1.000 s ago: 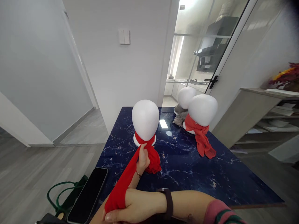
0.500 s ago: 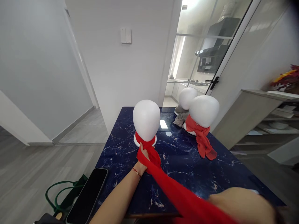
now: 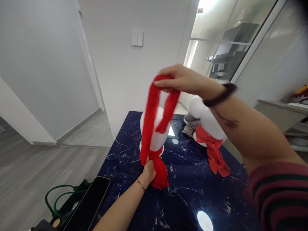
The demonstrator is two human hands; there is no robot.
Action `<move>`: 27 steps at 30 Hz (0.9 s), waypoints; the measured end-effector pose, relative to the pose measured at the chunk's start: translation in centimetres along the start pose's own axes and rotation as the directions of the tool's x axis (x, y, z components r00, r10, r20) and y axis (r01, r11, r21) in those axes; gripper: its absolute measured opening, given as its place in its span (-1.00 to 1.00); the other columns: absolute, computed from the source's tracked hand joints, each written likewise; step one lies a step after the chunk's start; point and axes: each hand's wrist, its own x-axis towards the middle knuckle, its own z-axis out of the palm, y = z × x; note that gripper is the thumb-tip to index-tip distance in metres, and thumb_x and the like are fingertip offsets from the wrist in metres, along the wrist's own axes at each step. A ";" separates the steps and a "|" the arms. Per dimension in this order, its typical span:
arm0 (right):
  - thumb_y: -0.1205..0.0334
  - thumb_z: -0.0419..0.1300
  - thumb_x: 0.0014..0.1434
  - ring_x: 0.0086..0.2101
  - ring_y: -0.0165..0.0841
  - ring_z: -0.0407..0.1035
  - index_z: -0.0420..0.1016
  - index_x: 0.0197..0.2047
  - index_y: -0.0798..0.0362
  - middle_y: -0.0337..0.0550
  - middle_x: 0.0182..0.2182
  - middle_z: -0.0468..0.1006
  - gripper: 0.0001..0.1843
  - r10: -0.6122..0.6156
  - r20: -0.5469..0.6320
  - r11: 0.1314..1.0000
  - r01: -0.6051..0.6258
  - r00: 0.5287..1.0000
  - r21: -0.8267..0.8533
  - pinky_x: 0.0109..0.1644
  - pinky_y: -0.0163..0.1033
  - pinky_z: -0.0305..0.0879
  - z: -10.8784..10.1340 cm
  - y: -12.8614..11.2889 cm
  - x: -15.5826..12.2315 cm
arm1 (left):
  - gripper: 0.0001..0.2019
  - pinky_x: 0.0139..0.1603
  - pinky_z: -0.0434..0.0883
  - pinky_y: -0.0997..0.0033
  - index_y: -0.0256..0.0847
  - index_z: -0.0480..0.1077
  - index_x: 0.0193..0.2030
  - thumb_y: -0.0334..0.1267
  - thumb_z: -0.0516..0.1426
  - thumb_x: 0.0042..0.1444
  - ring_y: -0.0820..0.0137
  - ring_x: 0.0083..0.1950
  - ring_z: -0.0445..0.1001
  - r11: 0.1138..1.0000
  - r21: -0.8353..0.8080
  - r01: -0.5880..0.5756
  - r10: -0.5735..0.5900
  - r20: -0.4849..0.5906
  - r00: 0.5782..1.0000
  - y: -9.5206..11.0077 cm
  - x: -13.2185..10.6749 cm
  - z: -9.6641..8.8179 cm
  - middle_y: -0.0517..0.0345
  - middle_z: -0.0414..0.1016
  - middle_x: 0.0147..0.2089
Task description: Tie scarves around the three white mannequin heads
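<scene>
A white mannequin head [image 3: 158, 136] stands on the dark blue marbled table [image 3: 183, 199], partly hidden behind a red scarf [image 3: 148, 125]. The scarf wraps the head's neck, and one end of it lies bunched on the table in front. My left hand [image 3: 149, 169] is closed on the scarf at the base of the neck; its fingertips are partly hidden. Raised above the head, my right hand [image 3: 176, 77] pinches the scarf's other length, which loops over the fingers with its tip hanging down.
At the right stands a second mannequin head [image 3: 211, 126] with a coral red scarf [image 3: 213, 150]. Behind it is another head [image 3: 195, 106] with a grey scarf [image 3: 191, 125]. A phone [image 3: 89, 202] lies at the left table edge beside a dark green bag [image 3: 69, 200].
My right hand has swung from the lower right up above the near head, carrying the scarf's long end with it. My left hand stays at the neck. The view has shifted slightly.
</scene>
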 end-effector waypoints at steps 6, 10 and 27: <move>0.33 0.10 0.17 -0.43 -0.57 0.26 0.44 -0.30 0.37 -0.15 -0.46 0.46 -0.79 0.084 -0.108 0.996 -0.085 0.991 -0.008 -0.25 -0.45 0.18 4.0 11.0 13.6 | -0.55 -0.40 0.36 0.34 -0.30 0.43 -0.36 0.13 0.08 0.05 0.34 -0.52 0.43 0.990 -0.104 0.096 -0.093 0.036 0.995 0.8 -0.6 0.8 0.06 0.49 -0.51; 0.38 0.03 0.19 -0.43 -0.49 0.27 0.45 -0.35 0.29 -0.08 -0.45 0.48 -0.79 0.502 -0.408 0.862 -0.482 0.763 0.158 -0.27 -0.39 0.19 5.2 18.5 11.0 | -0.71 -0.36 0.36 0.36 -0.27 0.43 -0.37 -0.03 0.16 0.03 0.38 -0.54 0.41 0.987 -0.096 0.128 -0.134 -0.050 0.990 0.6 -0.5 1.0 0.12 0.45 -0.57; 0.00 0.08 0.20 -0.60 -0.57 0.11 0.30 -0.32 0.12 -0.22 -0.50 0.43 -0.68 0.307 0.569 0.564 -0.627 0.763 0.537 -0.53 -0.41 0.04 16.7 10.5 -19.8 | -0.65 -0.36 0.34 0.37 -0.29 0.41 -0.35 0.02 0.10 0.09 0.38 -0.50 0.40 0.992 -0.063 0.108 -0.110 -0.044 0.993 0.1 -0.1 0.9 0.08 0.47 -0.49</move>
